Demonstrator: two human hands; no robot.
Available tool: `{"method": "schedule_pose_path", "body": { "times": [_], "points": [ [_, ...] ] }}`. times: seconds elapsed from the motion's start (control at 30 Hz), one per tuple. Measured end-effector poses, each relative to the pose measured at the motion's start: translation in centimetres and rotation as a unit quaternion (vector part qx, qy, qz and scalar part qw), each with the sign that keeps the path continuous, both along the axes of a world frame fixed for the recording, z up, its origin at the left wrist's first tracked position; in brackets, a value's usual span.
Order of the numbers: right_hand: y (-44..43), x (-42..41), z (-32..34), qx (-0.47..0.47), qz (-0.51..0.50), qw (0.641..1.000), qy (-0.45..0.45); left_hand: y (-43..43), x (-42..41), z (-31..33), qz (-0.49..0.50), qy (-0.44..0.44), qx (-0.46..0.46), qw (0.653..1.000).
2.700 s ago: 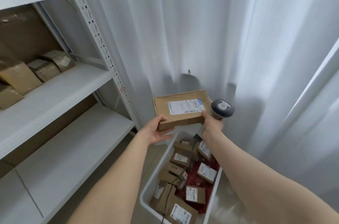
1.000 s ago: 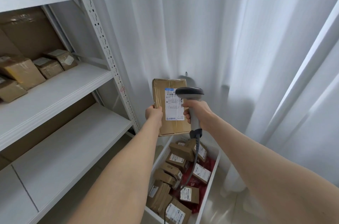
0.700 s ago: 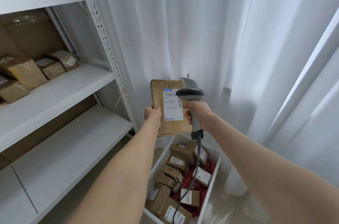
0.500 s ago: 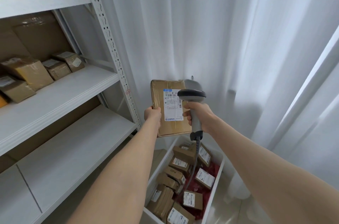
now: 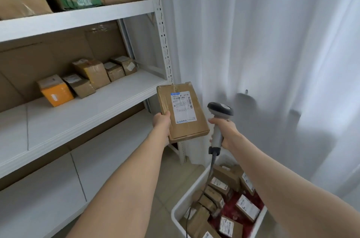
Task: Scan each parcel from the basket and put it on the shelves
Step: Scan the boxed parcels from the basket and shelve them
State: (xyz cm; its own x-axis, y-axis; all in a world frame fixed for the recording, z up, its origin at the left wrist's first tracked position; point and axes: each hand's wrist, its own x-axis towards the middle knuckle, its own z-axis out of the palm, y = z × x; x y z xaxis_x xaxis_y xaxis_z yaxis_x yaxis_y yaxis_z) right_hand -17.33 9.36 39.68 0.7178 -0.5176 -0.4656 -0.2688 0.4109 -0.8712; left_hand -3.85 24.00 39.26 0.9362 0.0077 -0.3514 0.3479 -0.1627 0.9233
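My left hand grips a flat brown cardboard parcel by its left edge, upright, its white label facing me. The parcel hangs just off the front right corner of the middle shelf. My right hand holds a grey barcode scanner by its handle, to the right of the parcel and apart from it. The scanner's cable drops into the white basket on the floor, which holds several labelled parcels.
Several small parcels stand in a row at the back of the middle shelf. The top shelf carries large cartons. A bare lower shelf lies beneath. The perforated white upright stands beside a white curtain.
My view has swung left toward the shelves. The scanner has come away from in front of the label and now sits to the parcel's right. My left hand has carried the parcel nearer the middle shelf.
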Motion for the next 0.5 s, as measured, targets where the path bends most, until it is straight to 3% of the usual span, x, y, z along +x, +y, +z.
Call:
{"method": "schedule_pose_path", "body": {
  "times": [0.33,0.5],
  "points": [
    [9.7,3.9,1.1,0.069,0.089,0.993,-0.028,11.4,-1.6,3.9,0.108,-0.027,0.000,0.994],
    [15.8,5.9,1.3,0.070,0.124,0.990,-0.023,18.5,-3.2,5.3,0.093,-0.057,-0.007,0.994]
  ]
}}
